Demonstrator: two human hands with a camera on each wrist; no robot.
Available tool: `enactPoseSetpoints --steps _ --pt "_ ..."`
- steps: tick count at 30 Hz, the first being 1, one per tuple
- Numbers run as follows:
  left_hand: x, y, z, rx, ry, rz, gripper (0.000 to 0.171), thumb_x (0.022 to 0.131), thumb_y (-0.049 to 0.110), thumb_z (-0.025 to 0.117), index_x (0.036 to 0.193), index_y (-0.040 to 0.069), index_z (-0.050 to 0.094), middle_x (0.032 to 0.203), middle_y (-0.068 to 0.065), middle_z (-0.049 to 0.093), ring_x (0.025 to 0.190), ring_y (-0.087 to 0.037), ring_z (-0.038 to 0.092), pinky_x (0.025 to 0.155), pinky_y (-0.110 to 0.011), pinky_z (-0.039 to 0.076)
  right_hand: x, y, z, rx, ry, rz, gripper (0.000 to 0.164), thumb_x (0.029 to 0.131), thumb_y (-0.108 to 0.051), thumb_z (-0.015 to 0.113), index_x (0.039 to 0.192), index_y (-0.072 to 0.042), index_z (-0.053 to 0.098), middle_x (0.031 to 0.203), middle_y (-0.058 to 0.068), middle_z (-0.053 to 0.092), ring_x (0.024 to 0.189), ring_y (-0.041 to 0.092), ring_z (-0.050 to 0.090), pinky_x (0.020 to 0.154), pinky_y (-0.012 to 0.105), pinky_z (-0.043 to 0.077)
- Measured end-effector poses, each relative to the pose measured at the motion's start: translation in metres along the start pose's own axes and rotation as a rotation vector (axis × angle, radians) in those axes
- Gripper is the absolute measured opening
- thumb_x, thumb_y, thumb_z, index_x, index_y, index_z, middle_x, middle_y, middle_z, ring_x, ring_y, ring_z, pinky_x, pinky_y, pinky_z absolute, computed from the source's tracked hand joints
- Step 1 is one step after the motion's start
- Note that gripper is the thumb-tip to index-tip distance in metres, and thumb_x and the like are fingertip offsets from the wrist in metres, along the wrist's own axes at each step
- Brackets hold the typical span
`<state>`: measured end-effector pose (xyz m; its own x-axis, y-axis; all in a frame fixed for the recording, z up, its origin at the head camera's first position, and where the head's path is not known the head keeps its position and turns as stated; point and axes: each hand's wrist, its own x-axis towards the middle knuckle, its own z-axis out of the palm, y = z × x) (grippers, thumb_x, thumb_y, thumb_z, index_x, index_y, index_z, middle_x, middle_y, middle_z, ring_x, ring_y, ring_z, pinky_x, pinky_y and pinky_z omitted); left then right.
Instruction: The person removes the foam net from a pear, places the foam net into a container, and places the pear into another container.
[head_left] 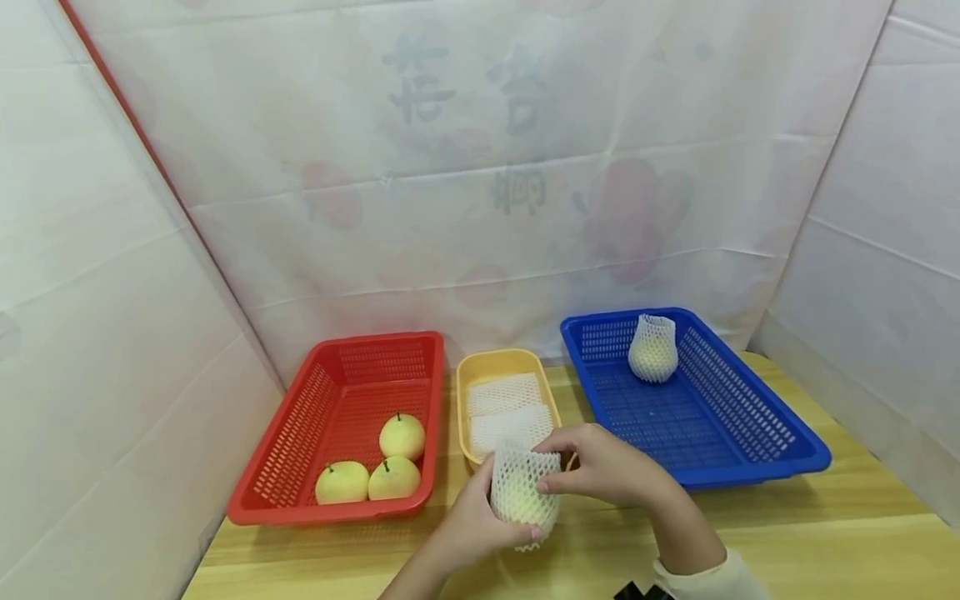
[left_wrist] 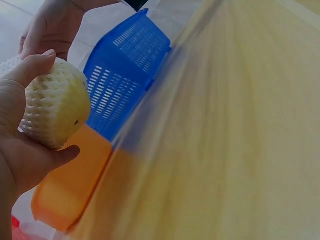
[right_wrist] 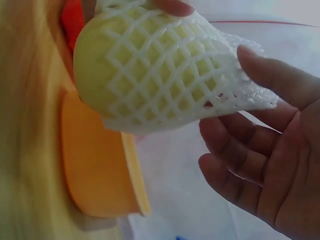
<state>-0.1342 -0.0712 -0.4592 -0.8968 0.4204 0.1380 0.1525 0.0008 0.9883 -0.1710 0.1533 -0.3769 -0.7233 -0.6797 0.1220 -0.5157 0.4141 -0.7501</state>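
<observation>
A pale yellow pear (right_wrist: 89,75) sits inside a white foam net sleeve (head_left: 517,471), held over the table near its front. My left hand (head_left: 474,518) grips the sleeved pear from the left and below, thumb across its front. One rounded end of the fruit shows bare beyond the net in both wrist views. At the sleeve's loose upper end, my right hand (head_left: 603,468) pinches the net between thumb and fingers. In the right wrist view, the net narrows past the pear toward the right thumb (right_wrist: 272,75).
The red basket (head_left: 375,398) at left holds three bare pears (head_left: 393,477). A small yellow tray (head_left: 498,360) with flat foam nets (head_left: 506,393) stands in the middle, just behind the hands. At right, a blue basket (head_left: 645,421) contains one net-wrapped pear (head_left: 653,354). White cloth surrounds the table.
</observation>
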Motion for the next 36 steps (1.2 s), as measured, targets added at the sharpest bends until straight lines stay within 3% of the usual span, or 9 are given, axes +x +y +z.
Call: enactPoseSetpoints --steps 3,9,16,21,24,28,32,36 --pt "-0.003 -0.005 0.000 -0.008 -0.023 -0.034 0.090 0.070 0.012 0.088 0.145 0.024 0.041 0.131 -0.004 0.057 0.109 -0.020 0.063 0.088 -0.027 0.056 0.002 0.004 0.009 -0.004 0.023 -0.027 0.021 0.086 -0.033 0.075 0.102 -0.019 0.074 0.089 -0.011 0.067 0.074 0.002 0.059 0.063 0.024 0.054" --pt "-0.006 -0.013 -0.001 -0.018 -0.050 -0.039 0.078 0.070 0.012 0.088 0.136 0.025 0.049 0.126 -0.002 0.061 0.106 -0.020 0.065 0.087 -0.029 0.057 0.008 0.009 0.019 -0.021 0.056 -0.076 0.009 0.085 -0.026 0.078 0.090 -0.020 0.075 0.081 -0.013 0.064 0.069 0.000 0.054 0.060 0.022 0.053" --pt "-0.003 -0.017 -0.004 0.067 -0.082 -0.023 0.078 0.067 0.014 0.090 0.133 0.026 0.051 0.123 0.000 0.063 0.105 -0.017 0.064 0.088 -0.028 0.056 0.010 0.012 0.027 -0.097 0.062 -0.091 0.005 0.083 -0.021 0.079 0.086 -0.021 0.075 0.078 -0.016 0.063 0.068 -0.002 0.053 0.060 0.020 0.051" --pt "-0.003 -0.018 -0.008 0.127 -0.071 -0.044 0.078 0.065 0.015 0.091 0.131 0.029 0.051 0.117 0.003 0.063 0.100 -0.012 0.065 0.082 -0.026 0.057 0.012 0.011 0.030 -0.162 0.076 -0.093 0.007 0.082 -0.021 0.079 0.087 -0.021 0.076 0.079 -0.017 0.064 0.070 -0.004 0.053 0.062 0.019 0.050" --pt "-0.003 -0.019 -0.009 0.100 -0.089 -0.052 0.078 0.066 0.013 0.090 0.133 0.026 0.051 0.117 0.001 0.064 0.099 -0.014 0.066 0.081 -0.028 0.058 0.013 0.010 0.030 -0.175 0.078 -0.078 0.006 0.082 -0.023 0.079 0.087 -0.021 0.076 0.081 -0.017 0.065 0.072 -0.004 0.055 0.063 0.019 0.050" --pt "-0.003 -0.019 -0.011 0.064 -0.108 -0.069 0.067 0.077 0.018 0.085 0.135 0.019 0.051 0.121 -0.003 0.064 0.103 -0.015 0.066 0.085 -0.027 0.057 0.013 0.011 0.031 -0.159 0.069 -0.071 0.006 0.084 -0.025 0.078 0.086 -0.020 0.075 0.081 -0.016 0.066 0.072 -0.004 0.055 0.062 0.019 0.050" --pt "-0.004 -0.017 -0.013 0.070 -0.077 -0.067 0.051 0.092 0.026 0.070 0.139 0.016 0.051 0.128 -0.005 0.062 0.111 -0.012 0.062 0.090 -0.022 0.053 0.013 0.014 0.032 -0.130 0.051 -0.043 0.008 0.085 -0.027 0.077 0.089 -0.020 0.075 0.084 -0.014 0.068 0.072 -0.003 0.056 0.062 0.019 0.050" --pt "-0.003 -0.017 -0.015 0.031 -0.033 -0.010 0.038 0.102 0.022 0.054 0.138 0.008 0.053 0.130 -0.014 0.062 0.114 -0.013 0.061 0.093 -0.024 0.052 0.011 0.017 0.032 -0.096 0.042 0.003 0.021 0.086 -0.032 0.076 0.099 -0.015 0.075 0.092 -0.009 0.071 0.076 -0.002 0.058 0.064 0.020 0.053"
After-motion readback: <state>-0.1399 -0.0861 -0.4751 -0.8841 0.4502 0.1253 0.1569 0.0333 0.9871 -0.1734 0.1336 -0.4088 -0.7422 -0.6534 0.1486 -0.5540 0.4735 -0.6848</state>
